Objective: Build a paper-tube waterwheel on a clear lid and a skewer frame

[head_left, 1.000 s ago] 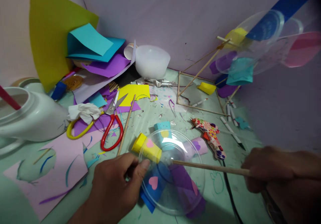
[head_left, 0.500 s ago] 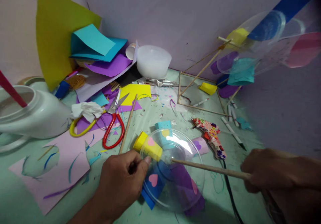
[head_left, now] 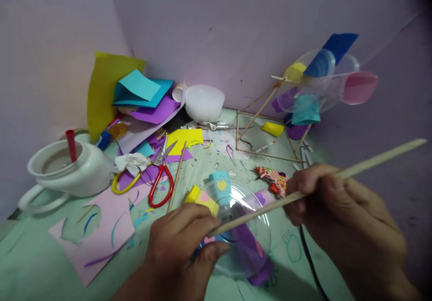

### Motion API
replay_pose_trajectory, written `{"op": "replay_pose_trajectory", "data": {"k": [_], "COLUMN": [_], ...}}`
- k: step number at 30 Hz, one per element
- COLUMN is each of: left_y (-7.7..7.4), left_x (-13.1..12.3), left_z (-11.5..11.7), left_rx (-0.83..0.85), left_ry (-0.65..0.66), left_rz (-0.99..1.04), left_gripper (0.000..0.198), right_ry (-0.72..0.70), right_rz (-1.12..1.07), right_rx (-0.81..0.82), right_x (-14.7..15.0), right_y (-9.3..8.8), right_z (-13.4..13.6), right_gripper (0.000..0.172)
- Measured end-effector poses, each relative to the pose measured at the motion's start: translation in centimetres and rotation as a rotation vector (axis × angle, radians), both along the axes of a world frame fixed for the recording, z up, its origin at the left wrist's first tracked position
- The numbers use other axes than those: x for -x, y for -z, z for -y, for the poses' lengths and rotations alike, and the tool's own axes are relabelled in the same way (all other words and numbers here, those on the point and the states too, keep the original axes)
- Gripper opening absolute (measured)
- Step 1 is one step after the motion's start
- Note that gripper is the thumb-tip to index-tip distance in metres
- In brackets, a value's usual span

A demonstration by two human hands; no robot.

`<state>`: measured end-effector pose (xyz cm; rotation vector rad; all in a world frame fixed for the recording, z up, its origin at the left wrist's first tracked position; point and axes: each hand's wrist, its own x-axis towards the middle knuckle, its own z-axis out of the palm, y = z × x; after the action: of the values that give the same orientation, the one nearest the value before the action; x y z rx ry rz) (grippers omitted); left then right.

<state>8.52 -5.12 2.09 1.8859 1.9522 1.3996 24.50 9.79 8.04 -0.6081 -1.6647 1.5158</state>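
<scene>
My right hand (head_left: 344, 215) grips a wooden stick (head_left: 266, 208) around its middle. The stick slants from upper right down to my left hand (head_left: 189, 242), whose thumb and forefinger are parted around its lower end. Under that end is a clear plastic disc (head_left: 246, 256), its left rim hidden by my left hand. Around and beneath the disc lie folded paper pieces: cyan (head_left: 219, 177), yellow (head_left: 193, 194), purple (head_left: 263, 271) and lilac (head_left: 268, 196), some with hearts; a blue one is mostly covered. A patterned glue gun (head_left: 273, 179) lies behind my right hand.
A stick frame (head_left: 256, 154) holding a wheel of clear discs and paper cups (head_left: 306, 110) stands at back right. Red-and-yellow scissors (head_left: 161, 186), cut pink paper (head_left: 97, 247), a white pot (head_left: 87, 170) and stacked coloured sheets (head_left: 148, 96) fill the left. A white bowl (head_left: 204, 103) stands against the wall.
The stick's tip has left the disc's middle and come to my left hand, as my right hand moved inward and up. My left fingers have opened from the disc's rim. The view has shifted.
</scene>
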Motion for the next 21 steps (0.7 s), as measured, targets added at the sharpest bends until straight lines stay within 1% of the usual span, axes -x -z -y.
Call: {"op": "replay_pose_trajectory", "data": {"k": [1,3,6,8,10,12,14,16,18,21], "left_y": [-0.3,-0.7,-0.8,-0.8,-0.6,-0.3,0.0,0.0,-0.2,-1.1], "left_x": [-0.2,-0.4,-0.7,-0.8,-1.0,-1.0,-1.0,-0.7,-0.5,-0.4], "left_z": [-0.1,-0.1,0.0,0.2,0.3,0.4,0.4,0.4,0.6,0.9], "left_rx": [-0.008,-0.012,0.06,0.123,0.138,0.094,-0.005,-0.085,-0.134,-0.17], "left_ry": [0.046,0.144,0.282,0.32,0.333,0.304,0.22,0.132,0.08,0.055], "left_rz": [0.028,0.101,0.174,0.125,0.034,-0.063,-0.187,-0.332,-0.455,-0.575], "left_gripper": [0.008,0.012,0.017,0.022,0.023,0.021,0.019,0.02,0.022,0.021], "right_ry": [-0.012,-0.024,-0.052,-0.087,-0.117,-0.117,-0.1,-0.096,-0.106,-0.148], "right_rz": [-0.014,-0.007,0.015,0.018,0.019,0.029,0.069,0.162,0.273,0.387], "right_rx": [0.005,0.008,0.009,0.017,0.043,0.088,0.105,0.075,0.027,-0.017], "right_x": [0.0,-0.4,-1.1,-1.4,-1.6,-1.7,-1.9,-2.2,-2.4,-2.6], "right_y": [0.1,0.4,0.8,0.9,1.1,1.4,1.8,2.2,2.3,2.1], "right_z": [0.1,0.3,0.5,0.6,0.4,0.1,-0.3,-0.5,-0.4,0.1], "right_gripper": [0.023,0.025,0.027,0.028,0.028,0.029,0.03,0.033,0.037,0.041]}}
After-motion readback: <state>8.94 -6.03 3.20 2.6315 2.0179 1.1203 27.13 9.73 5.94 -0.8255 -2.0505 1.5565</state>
